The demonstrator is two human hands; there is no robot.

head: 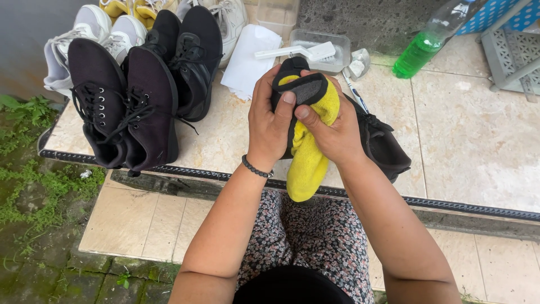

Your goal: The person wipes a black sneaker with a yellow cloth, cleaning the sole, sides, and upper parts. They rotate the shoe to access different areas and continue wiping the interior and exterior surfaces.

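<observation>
Center frame, just above the tiled ledge edge: we have both hands on a black shoe (292, 70) wrapped partly in a yellow cloth (309, 157). Left hand (270, 121) has its grip closed around the shoe's left side, thumb pressed on the dark grey tongue or insole edge at top. Right hand (332, 132) grips closed over the cloth and the shoe's right side, thumb tip meeting the left thumb near the top. Cloth hangs down below both hands, past the ledge's black edge strip, over our floral-print lap. Second black shoe (385, 146) lies on the tile surface (478, 141) just behind the right hand, partly hidden by it. Left of frame: a pair of black lace-up sneakers (121, 107) stand side by side, toes toward us, and another black pair (188, 56) sits behind them. White and grey sneakers (84, 36) sit in the upper left corner, touching the black ones. Upper center: white brush (295, 52) rests across a clear plastic tub (323, 50), white paper (247, 59) beside it. Upper right: plastic bottle of green liquid (424, 45) lies tilted on the tile, near a grey plastic rack (512, 53).
</observation>
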